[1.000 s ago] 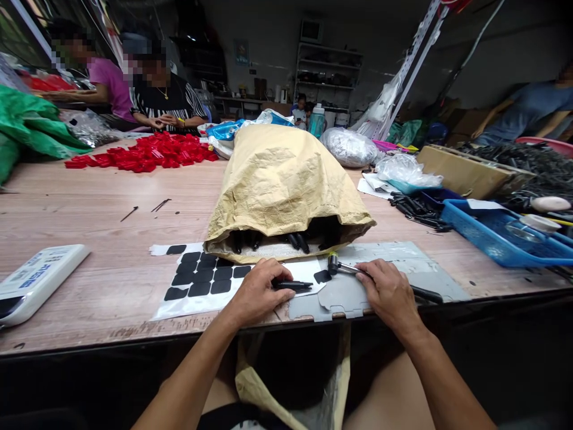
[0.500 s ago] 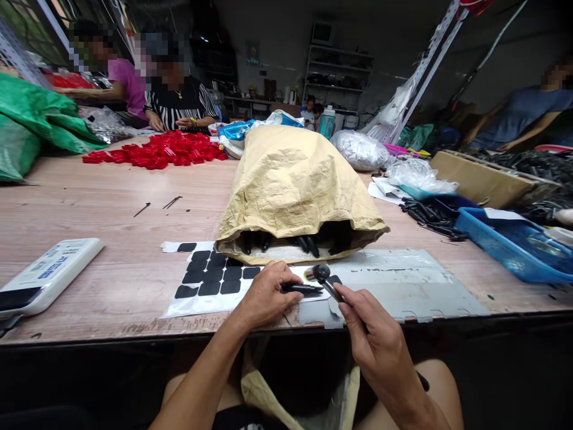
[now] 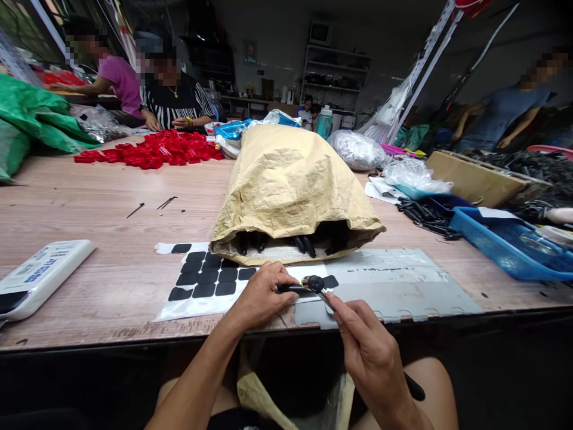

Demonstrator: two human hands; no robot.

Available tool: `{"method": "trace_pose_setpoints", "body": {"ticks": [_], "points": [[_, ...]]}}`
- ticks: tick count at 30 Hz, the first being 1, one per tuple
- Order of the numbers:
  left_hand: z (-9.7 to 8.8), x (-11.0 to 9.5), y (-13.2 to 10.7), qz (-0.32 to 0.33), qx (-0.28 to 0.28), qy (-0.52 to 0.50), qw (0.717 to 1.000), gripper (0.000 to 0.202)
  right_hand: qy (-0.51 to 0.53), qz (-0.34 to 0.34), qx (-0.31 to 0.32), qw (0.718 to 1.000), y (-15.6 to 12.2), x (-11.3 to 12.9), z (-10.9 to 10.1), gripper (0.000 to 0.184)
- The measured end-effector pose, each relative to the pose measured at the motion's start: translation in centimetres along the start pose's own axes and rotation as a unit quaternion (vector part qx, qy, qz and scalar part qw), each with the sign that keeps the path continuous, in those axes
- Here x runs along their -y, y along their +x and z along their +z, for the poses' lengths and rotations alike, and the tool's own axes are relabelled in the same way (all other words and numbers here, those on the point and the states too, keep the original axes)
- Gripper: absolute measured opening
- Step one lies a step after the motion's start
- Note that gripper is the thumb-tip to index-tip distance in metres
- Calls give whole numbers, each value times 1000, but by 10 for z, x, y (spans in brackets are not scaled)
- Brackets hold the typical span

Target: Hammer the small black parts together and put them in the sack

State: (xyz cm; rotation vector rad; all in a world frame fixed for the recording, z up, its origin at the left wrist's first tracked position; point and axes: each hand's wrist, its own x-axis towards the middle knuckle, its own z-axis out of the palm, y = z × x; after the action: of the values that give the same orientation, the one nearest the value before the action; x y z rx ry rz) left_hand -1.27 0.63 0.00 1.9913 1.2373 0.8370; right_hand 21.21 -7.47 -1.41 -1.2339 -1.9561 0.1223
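My left hand [image 3: 264, 292] is closed, pinching a slim black pen-like piece [image 3: 283, 288] that points to the right, low over the table edge. My right hand [image 3: 367, 340] grips a small hammer [image 3: 316, 283] by its shaft. Its head has a black rounded end and a shiny end, and sits over the front of the black piece; whether they touch I cannot tell. The black end of the handle shows beyond my wrist. Behind both hands, a tan woven sack [image 3: 295, 185] lies with its mouth towards me, dark rod-like pieces [image 3: 304, 245] inside. A sheet of black square stickers [image 3: 206, 278] lies left.
A grey plate [image 3: 403, 280] lies at the right front. Beyond it are a blue basket [image 3: 510, 245] and loose black pieces [image 3: 423, 218]. A white scale-like device [image 3: 45, 275] stands left, red pieces [image 3: 156, 149] are piled behind. Other people sit or stand farther back.
The hammer head has moved slightly left and down over the black piece. My left hand keeps its pinch. The whole view has shifted slightly.
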Motion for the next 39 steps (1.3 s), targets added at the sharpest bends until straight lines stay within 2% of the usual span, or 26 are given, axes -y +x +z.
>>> {"method": "trace_pose_setpoints", "body": {"ticks": [3, 7, 12, 15, 17, 21, 23, 25, 26, 28, 30, 32, 34, 36, 39], "points": [[1, 2, 0, -3, 0, 0, 1000, 20, -11, 20, 19, 1000, -1, -2, -4, 47], [1, 4, -1, 4, -3, 8, 1000, 18, -14, 47, -16, 999, 4, -15, -17, 41], [-1, 1, -1, 9, 3, 18, 1000, 19, -136, 65, -34, 988, 21, -64, -35, 28], [-2, -2, -2, 3, 2, 14, 1000, 21, -219, 34, -19, 975, 28, -96, -37, 24], [-2, -3, -2, -2, 1, 11, 1000, 22, -245, 29, -24, 969, 30, -108, -33, 23], [-3, -3, 1, -6, 1, 12, 1000, 21, -267, 39, -45, 962, 28, -111, -27, 23], [-5, -10, -3, -2, -2, 14, 1000, 19, -272, 41, -49, 960, 27, -108, -25, 23], [-5, -24, -13, 12, 30, -2, 999, 17, -272, 43, -47, 960, 27, -107, -25, 23], [-3, -33, -21, 26, 69, -22, 997, 17, -272, 44, -44, 960, 27, -107, -24, 23], [7, -48, -41, 53, 181, -73, 979, 18, -275, 49, -40, 959, 27, -108, -24, 23], [25, -52, -58, 60, 275, -86, 956, 20, -281, 56, -39, 957, 27, -108, -24, 23], [48, -40, -69, 19, 315, -26, 948, 23, -287, 59, -40, 955, 27, -108, -23, 23], [71, -14, -71, -91, 324, 69, 939, 30, -290, 60, -41, 954, 27, -107, -23, 23], [90, 15, -68, -196, 299, 139, 924, 46, -290, 61, -39, 954, 27, -105, -23, 23], [107, 50, -62, -224, 226, 214, 923, 58, -291, 59, -39, 954, 27, -104, -23, 23]]}}
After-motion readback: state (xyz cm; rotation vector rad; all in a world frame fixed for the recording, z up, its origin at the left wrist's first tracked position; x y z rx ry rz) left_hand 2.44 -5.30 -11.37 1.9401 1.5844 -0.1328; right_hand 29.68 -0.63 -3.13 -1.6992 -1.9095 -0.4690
